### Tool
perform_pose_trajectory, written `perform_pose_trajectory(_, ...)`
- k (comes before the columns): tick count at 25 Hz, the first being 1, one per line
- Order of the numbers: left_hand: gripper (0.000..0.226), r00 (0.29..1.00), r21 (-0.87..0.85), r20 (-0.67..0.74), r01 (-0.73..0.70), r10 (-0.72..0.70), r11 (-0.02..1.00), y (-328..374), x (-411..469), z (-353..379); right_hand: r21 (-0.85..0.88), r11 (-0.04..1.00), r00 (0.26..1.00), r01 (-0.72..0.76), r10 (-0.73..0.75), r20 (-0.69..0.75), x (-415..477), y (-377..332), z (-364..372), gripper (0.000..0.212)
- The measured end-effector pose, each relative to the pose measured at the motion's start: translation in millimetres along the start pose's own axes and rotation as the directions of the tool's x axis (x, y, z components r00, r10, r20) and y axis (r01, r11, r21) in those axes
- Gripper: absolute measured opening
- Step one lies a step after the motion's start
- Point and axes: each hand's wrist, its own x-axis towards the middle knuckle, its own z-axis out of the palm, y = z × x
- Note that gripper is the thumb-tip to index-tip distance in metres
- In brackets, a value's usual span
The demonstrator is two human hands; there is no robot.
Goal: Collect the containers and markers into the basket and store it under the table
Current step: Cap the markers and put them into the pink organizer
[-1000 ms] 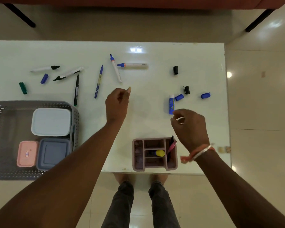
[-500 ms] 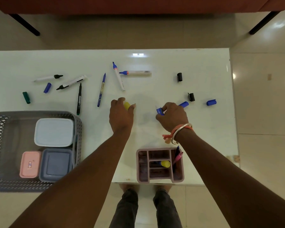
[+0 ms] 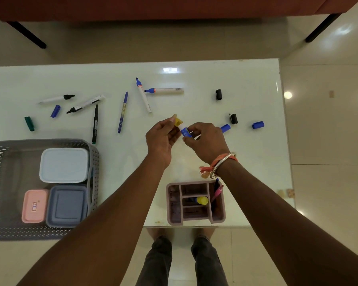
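Over the middle of the white table (image 3: 246, 83), my left hand (image 3: 160, 139) pinches a yellow cap (image 3: 178, 121) and my right hand (image 3: 207, 142) grips a small blue glue stick (image 3: 184, 131); cap and stick meet between the hands. A grey mesh basket (image 3: 0, 162) at the left holds a white container (image 3: 64, 165), a pink container (image 3: 35, 205) and a grey-blue container (image 3: 67, 205). Several uncapped markers lie across the table, among them a blue pen (image 3: 122, 112) and a black pen (image 3: 95, 124).
A pink compartment organiser (image 3: 175, 211) stands at the front edge with a yellow-capped stick and pens inside. Loose caps lie about: black (image 3: 218, 94), black (image 3: 233, 118), blue (image 3: 258, 124), blue (image 3: 55, 111), green (image 3: 29, 123). My legs show below the table edge.
My right hand picked the blue glue stick off the table and my left hand lifted the yellow cap; both hands came together at the table's middle.
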Motion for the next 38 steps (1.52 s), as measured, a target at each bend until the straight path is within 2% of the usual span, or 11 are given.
perform_pose_trajectory(4,0.003,0.994,0.003,0.088,-0.059,0.058,0.998,-4.1,-5.9,4.7,-0.021,1.000,0.999,0.003,-0.004,-0.052,-2.9,4.7,-1.3,0.025)
perform_pose_trajectory(11,0.015,0.946,0.195,0.229,-0.276,0.230,0.941,-11.8,-12.0,4.2,-0.050,0.999,0.997,0.007,-0.011,-0.079,-13.0,11.7,0.0,0.023)
perform_pose_trajectory(14,0.014,0.934,0.188,0.265,-0.296,0.242,0.937,-9.6,-13.3,11.6,0.116,0.993,0.988,0.030,-0.012,-0.153,-15.6,10.0,-2.7,0.019)
perform_pose_trajectory(16,0.011,0.920,0.185,0.308,-0.308,0.242,0.933,-6.7,-14.2,14.3,0.301,0.954,0.992,0.013,0.025,-0.125,-13.9,12.9,-10.0,0.020)
perform_pose_trajectory(20,0.012,0.886,0.177,0.408,-0.314,0.221,0.933,-3.3,-23.0,13.8,0.665,0.719,0.978,-0.203,0.174,0.111,-24.5,17.2,-23.1,0.031)
perform_pose_trajectory(22,0.013,0.859,0.192,0.479,-0.305,0.183,0.933,-2.2,-29.9,14.4,0.744,0.621,0.968,-0.248,0.180,0.173,-36.3,19.5,-26.2,0.032)
perform_pose_trajectory(24,0.019,0.861,0.217,0.491,-0.268,0.132,0.939,-2.8,-34.5,12.0,0.771,0.592,0.972,-0.234,0.141,0.187,-54.8,21.3,-28.5,0.033)
perform_pose_trajectory(26,0.031,0.902,0.239,0.420,-0.214,0.098,0.947,-3.6,-34.2,3.8,0.720,0.679,0.989,-0.140,0.066,0.131,-81.9,23.5,-28.6,0.038)
perform_pose_trajectory(30,0.039,0.955,0.321,0.287,-0.167,0.072,0.932,-10.1,-26.5,-25.6,0.394,0.916,0.997,0.070,-0.078,0.005,-150.8,31.3,-10.4,0.030)
perform_pose_trajectory(34,0.038,0.976,0.345,0.214,-0.121,0.047,0.931,-22.6,-30.3,-41.7,0.206,0.969,0.990,0.140,-0.137,-0.031,-175.8,50.9,26.8,0.027)
perform_pose_trajectory(38,0.041,0.980,0.375,0.195,-0.101,0.028,0.921,-29.3,-34.8,-48.0,-0.014,0.979,0.977,0.203,-0.203,-0.066,-169.3,58.1,46.6,0.038)
